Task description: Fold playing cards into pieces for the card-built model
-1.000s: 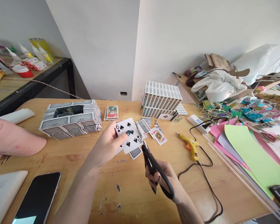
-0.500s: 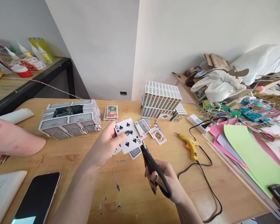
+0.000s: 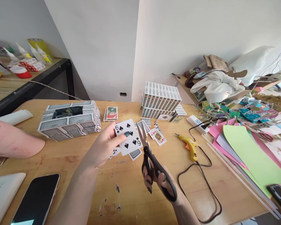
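Observation:
Between the thumb and fingers of my left hand is a playing card, a six of spades, face up. My right hand grips black-handled scissors, fingers through the loops. Their blades stand apart beside the card's right edge; whether they touch it I cannot tell. Beneath and behind lie loose playing cards, among them a face-down card and a red-suited court card. Part of another card shows below my left fingers.
A card-covered box stands left, near card packs. Stacked card boxes stand at the back. On the right are a yellow glue gun with its cord, a power strip and coloured paper. A phone lies front left.
The scissors have opened: their blades and handles have spread apart. My right hand's fingers have spread with the loops. My left hand and the card have barely moved.

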Available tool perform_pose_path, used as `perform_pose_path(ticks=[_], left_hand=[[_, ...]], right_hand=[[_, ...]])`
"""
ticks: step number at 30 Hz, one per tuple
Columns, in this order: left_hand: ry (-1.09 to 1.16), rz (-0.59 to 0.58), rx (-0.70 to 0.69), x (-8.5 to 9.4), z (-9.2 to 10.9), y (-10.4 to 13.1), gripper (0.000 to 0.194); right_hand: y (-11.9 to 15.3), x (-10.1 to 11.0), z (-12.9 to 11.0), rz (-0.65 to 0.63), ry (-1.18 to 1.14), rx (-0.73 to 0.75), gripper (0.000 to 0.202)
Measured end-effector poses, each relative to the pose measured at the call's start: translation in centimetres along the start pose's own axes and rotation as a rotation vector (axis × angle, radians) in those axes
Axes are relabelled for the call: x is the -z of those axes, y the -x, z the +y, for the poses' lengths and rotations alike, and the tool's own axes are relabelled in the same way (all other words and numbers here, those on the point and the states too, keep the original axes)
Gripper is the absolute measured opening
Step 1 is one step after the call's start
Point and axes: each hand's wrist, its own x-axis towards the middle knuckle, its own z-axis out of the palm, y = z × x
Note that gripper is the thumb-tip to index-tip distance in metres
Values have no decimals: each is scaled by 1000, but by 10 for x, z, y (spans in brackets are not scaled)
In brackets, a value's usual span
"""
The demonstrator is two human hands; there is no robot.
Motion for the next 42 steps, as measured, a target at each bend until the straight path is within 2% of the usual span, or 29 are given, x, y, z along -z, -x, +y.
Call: perform_pose_path(ticks=[7,30,32,35,38,40,42], left_hand=[[-10,-50,35,-7,1,0,23],[-59,-134,85,-11,2,1,27],[-46,-162,78,-10,2,1,29],[-47,-183,79,-9,2,0,29],[-61,-173,79,-7,1,-2,30],[-73,-153,72,-6,0,-3,31],[-99,-126,66,-4,-2,-5,30]], right_hand=[[-4,-9,-15,39,28,-23,54],[-5,-5,-10,204,93,-98,47],[-7,-4,-7,242,91,-71,47],[-8,3,-6,372,112,-33,49],[-7,18,-7,534,387,-104,44],[-2,32,-6,683,766,-193,38],[4,47,-1,764,1104,-193,29]])
